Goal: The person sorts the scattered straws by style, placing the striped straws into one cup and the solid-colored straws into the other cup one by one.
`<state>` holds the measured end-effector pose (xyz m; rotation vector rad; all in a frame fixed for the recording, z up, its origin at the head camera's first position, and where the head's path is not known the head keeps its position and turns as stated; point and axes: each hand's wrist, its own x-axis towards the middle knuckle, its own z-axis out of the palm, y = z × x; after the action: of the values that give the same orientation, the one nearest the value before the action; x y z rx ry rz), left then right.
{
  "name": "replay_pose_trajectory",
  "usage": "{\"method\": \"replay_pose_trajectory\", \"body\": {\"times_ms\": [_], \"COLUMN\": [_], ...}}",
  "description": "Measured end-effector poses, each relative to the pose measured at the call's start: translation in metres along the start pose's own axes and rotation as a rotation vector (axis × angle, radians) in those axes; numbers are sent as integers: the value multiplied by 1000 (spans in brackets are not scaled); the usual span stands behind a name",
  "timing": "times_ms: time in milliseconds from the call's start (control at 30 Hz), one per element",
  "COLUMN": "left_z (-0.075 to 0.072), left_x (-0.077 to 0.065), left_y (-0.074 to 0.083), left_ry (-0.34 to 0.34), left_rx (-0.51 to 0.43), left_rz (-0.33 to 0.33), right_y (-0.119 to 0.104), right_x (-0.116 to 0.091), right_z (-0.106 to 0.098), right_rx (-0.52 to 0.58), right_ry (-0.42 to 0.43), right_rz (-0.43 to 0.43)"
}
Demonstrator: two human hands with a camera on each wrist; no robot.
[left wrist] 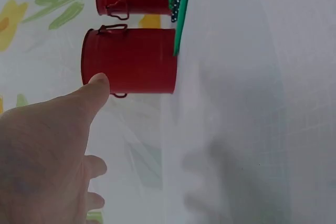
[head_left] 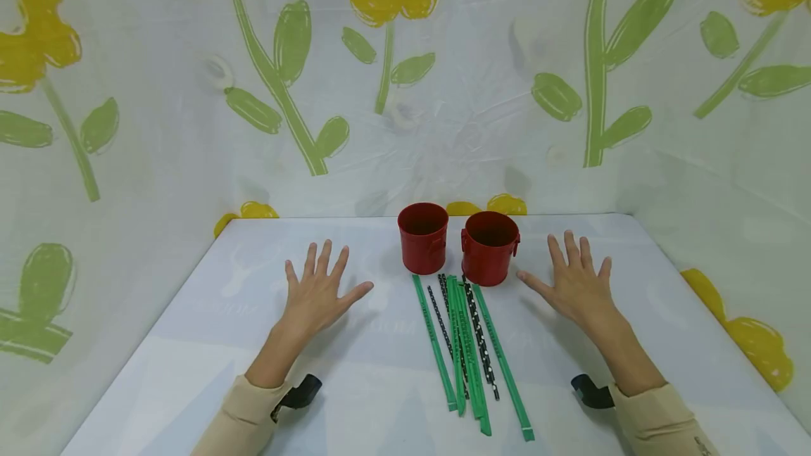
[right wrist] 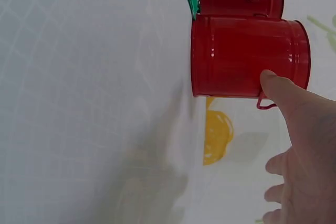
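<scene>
Two red metal buckets stand upright side by side near the back of the table, a left bucket (head_left: pixel 424 252) and a right bucket (head_left: pixel 486 263). In front of them lies a loose bundle of straws: several in green wrappers (head_left: pixel 500 354) and several black ones with white dots (head_left: pixel 479 333). My left hand (head_left: pixel 315 299) is spread to the left of the buckets, fingers straight, holding nothing. On the other side my right hand (head_left: pixel 578 288) is likewise spread, its thumb pointing toward the right bucket with a gap between. Both wrist views show a thumb overlapping a bucket in the picture.
The white table (head_left: pixel 209 343) is bounded by fabric walls (head_left: pixel 469 104) printed with yellow flowers and green leaves at the back and sides. A black strap device sits at each wrist, below the beige sleeves (head_left: pixel 243 410).
</scene>
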<state>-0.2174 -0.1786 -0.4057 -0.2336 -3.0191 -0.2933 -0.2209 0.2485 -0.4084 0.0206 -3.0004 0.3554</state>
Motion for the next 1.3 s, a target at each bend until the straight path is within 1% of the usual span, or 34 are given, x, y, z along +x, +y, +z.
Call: {"method": "replay_pose_trajectory", "body": {"times_ms": [133,300,433,500,567,667,767,867,1000,1100,1200,1300], "left_z": [1,2,2,2,1,1,1,2,5,8,10,13], "left_x": [-1,0,1,3,6,13,23,33,44,52,59,67], "left_y": [2,4,4,5,8,15,22,30,39,46,51,56], "left_ry": [0,8,55,79,88,79,70,73,69,57,49,50], "left_rx": [-3,-14,-37,-54,-82,-129,-177,-232,-325,-397,-469,-530], "left_rz": [11,25,49,65,75,73,67,76,84,72,63,71], "right_y": [0,-4,-10,-13,-18,-27,-35,-41,-46,-49,-54,-59], "right_x": [-1,-1,-1,-2,-3,-7,-11,-13,-14,-15,-16,-18], "right_z": [-1,-3,-5,-6,-7,-7,-6,-1,8,15,19,21], "right_rx": [4,23,30,30,34,40,55,73,81,83,87,90], "right_ry": [-14,-82,-124,-130,-129,-134,-138,-144,-151,-147,-144,-131], "right_rz": [7,25,22,11,-2,-13,-12,-11,-32,-54,-68,-82]}}
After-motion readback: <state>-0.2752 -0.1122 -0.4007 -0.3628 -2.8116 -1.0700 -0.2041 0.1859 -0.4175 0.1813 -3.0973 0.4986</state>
